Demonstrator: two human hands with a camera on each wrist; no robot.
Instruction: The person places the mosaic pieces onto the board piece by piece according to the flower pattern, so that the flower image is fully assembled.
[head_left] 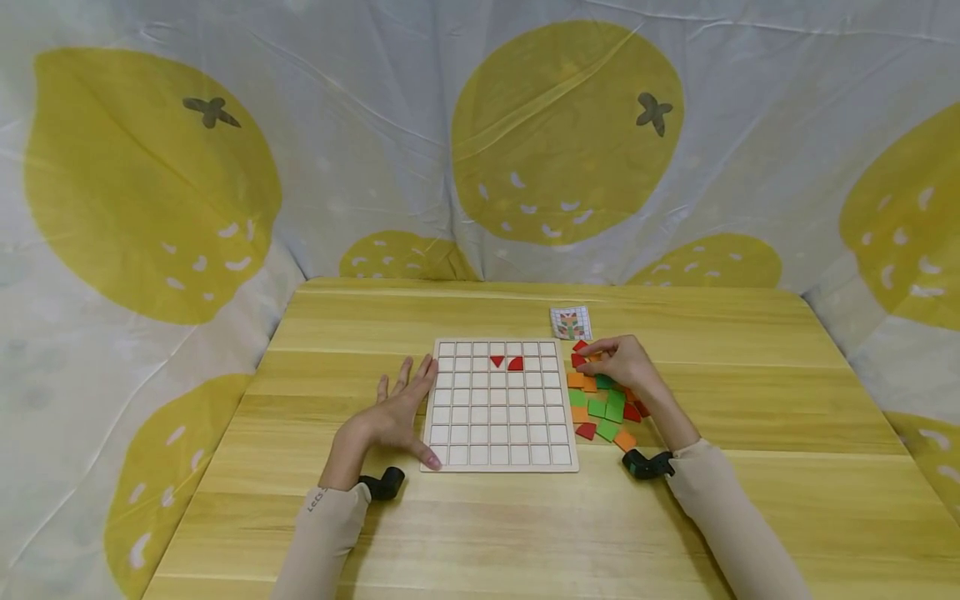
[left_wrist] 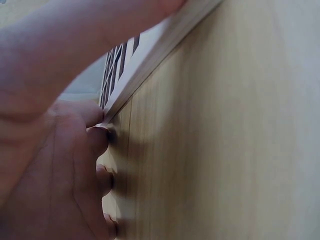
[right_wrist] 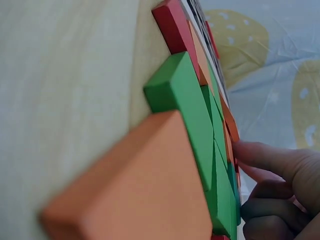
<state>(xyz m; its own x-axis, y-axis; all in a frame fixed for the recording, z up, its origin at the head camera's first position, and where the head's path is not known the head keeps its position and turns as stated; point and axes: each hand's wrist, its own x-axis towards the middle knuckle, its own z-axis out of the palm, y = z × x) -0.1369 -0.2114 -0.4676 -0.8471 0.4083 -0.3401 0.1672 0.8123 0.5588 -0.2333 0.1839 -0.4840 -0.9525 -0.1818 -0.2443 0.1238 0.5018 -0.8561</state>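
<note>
A square white grid board point(head_left: 501, 463) lies on the table, with a red triangle point(head_left: 497, 362) and a red quarter-circle piece point(head_left: 516, 364) in its upper cells. My left hand point(head_left: 390, 418) spreads along the board's left side, thumb on the lower left corner and index fingertip at the edge. To the right of the board, my right hand point(head_left: 628, 365) pinches a red piece point(head_left: 577, 361) between thumb and index finger at the far end of the loose pieces. The other fingers of that hand curl inward in the right wrist view.
Loose green tiles point(head_left: 614, 406), orange tiles point(head_left: 624, 440) and red pieces point(head_left: 586, 431) lie beside the board, some overlapping. A small patterned card point(head_left: 571, 322) rests behind them. A lemon-print cloth point(head_left: 570, 133) hangs behind the wooden table point(head_left: 480, 533).
</note>
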